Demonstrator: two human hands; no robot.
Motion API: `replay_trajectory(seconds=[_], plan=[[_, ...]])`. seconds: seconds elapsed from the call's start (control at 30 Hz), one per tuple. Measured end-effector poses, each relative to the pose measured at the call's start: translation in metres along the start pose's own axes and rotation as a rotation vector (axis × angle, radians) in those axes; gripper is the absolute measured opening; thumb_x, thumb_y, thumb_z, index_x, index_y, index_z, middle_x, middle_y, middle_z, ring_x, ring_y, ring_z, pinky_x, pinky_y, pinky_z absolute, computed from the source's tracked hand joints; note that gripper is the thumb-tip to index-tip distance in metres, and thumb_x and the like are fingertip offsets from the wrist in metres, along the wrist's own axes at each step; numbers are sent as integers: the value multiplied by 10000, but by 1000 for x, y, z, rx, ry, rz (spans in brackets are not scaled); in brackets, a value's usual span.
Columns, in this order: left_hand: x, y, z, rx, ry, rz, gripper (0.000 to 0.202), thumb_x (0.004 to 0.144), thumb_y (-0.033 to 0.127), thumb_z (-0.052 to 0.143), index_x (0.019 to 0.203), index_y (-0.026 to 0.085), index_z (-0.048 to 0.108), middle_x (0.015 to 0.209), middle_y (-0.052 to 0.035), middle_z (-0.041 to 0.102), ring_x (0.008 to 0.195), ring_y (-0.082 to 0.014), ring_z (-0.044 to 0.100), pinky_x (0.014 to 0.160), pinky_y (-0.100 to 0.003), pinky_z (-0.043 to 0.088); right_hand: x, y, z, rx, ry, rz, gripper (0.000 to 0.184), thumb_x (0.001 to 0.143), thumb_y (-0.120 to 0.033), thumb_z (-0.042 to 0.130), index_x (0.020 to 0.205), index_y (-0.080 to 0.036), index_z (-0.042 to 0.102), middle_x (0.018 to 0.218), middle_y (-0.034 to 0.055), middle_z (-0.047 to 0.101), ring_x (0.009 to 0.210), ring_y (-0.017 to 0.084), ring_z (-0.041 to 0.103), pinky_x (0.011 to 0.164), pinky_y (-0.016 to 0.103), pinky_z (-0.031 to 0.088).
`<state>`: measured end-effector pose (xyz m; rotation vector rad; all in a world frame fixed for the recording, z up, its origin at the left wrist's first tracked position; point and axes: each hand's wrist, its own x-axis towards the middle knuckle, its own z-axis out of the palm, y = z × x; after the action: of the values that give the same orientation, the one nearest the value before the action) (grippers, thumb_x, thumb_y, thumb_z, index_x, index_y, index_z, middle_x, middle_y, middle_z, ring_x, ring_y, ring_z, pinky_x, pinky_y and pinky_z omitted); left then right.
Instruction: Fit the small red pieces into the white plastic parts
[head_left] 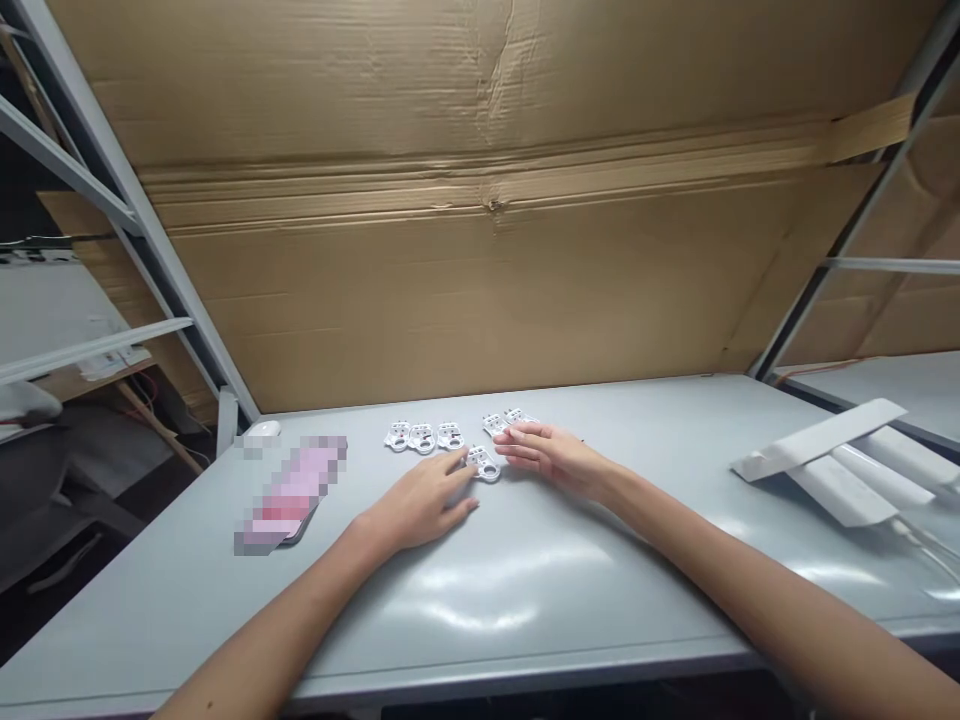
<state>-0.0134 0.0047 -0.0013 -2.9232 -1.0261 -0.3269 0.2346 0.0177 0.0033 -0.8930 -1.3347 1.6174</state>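
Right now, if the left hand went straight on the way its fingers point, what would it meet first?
The left hand would likely meet the small white piece at its fingertips; depth hides whether they already touch.

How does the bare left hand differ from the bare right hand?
The bare left hand is cupped, fingertips on a white plastic piece; the bare right hand lies flatter, fingers stretched toward that piece. The left sits nearer the camera, the right beside two other white pieces. Both are palm-down.

A white computer mouse (262, 428) and a pixelated pink object (291, 490) lie at the left of the counter (570, 640); long white tubes (885, 480) lie at right, below a corrugated cardboard sheet (480, 280).
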Motion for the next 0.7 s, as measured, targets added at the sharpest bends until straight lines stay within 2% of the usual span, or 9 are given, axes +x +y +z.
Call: replay_trajectory(seconds=[0.13, 0.33, 0.5, 0.7], plan=[[0, -1, 1, -14, 24, 8, 371, 975, 351, 484, 1309, 199, 536, 1455, -159, 460, 1324, -323, 459, 1061, -474, 419, 0, 1, -1, 25, 21, 49, 208, 839, -322, 701, 998, -189, 684, 1155, 117, 706, 1133, 261, 644, 1085, 453, 440], [0, 0, 0, -2, 5, -15, 375, 974, 357, 485, 1310, 199, 537, 1464, -155, 451, 1324, -318, 462, 1059, -466, 423, 3, 8, -9, 51, 23, 101, 187, 831, -320, 699, 952, -179, 680, 1168, 148, 699, 1136, 290, 646, 1067, 487, 469], [0, 1, 0, 20, -2, -9, 389, 978, 351, 488, 1332, 194, 526, 1455, -157, 459, 1335, -308, 452, 1072, -452, 414, 2, 5, -6, 28, 13, 80, 171, 834, -309, 703, 947, -181, 688, 1160, 129, 705, 1148, 267, 639, 1082, 450, 458], [1, 5, -3, 8, 33, 16, 355, 983, 331, 473, 1312, 227, 557, 1476, -134, 440, 1362, -303, 417, 1086, -452, 400, 2, 4, -5, -105, 45, 55, 247, 811, -401, 733, 919, -181, 707, 1107, 120, 721, 1151, 256, 630, 1051, 410, 479]])
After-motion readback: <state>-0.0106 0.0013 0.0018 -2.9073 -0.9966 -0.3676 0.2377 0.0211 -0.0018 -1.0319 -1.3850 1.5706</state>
